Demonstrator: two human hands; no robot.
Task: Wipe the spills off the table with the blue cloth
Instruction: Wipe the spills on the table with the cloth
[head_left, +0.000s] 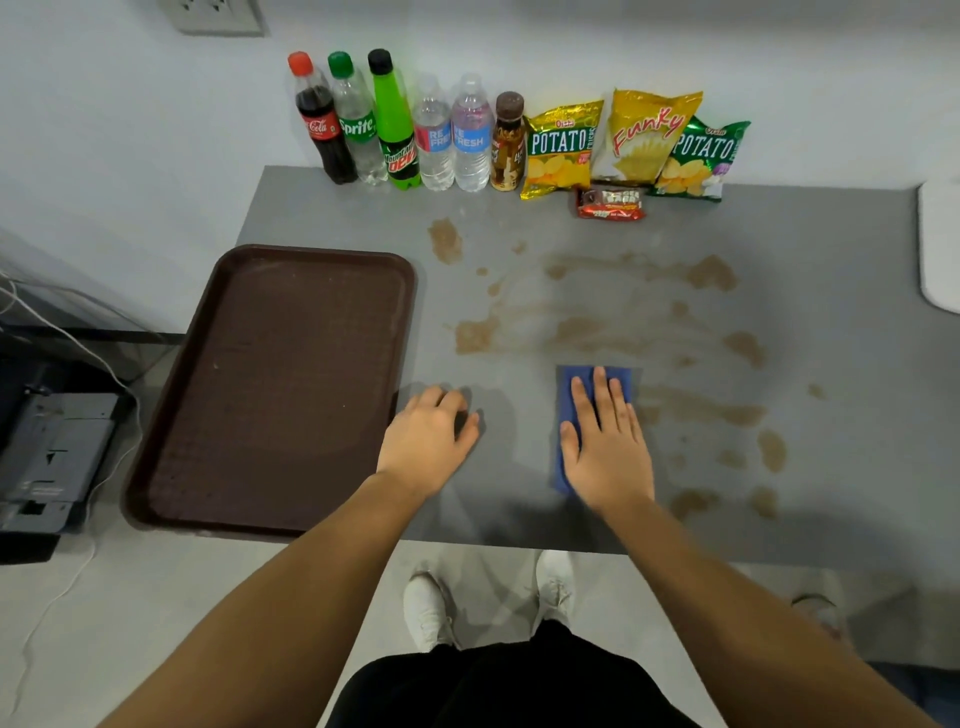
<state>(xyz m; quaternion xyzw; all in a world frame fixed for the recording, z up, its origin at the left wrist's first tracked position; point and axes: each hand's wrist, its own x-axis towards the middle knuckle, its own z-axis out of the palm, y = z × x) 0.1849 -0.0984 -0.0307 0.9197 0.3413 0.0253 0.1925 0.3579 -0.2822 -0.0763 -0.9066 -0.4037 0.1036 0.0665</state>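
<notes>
Blue cloth (571, 415) lies flat on the grey desk (831, 291) under our right hand (608, 447), whose grip is spread open, fingers straight and palm pressing down on the fabric; the cloth shows past the fingertips and along the thumb side of the hand. Brown spills (597, 332) streak the desk just beyond that grip, with more patches off to its right and a few blotches near the wrist on the same side. Our left hand (428, 441) rests on the bare desk to the left of the cloth, apart from it, its fingers loosely curled downward with nothing in the grip. Touching or just beside that hand's left edge sits a dark brown tray (280, 384), one corner overhanging the near edge of the desk. Far ahead of both hands, against the wall, stand a row of bottles (395, 124) and, to their right, three bags of chips (634, 140) with a small red snack pack (610, 203) lying in front of them. Below the desk edge we see white shoes (426, 613) on the floor.
</notes>
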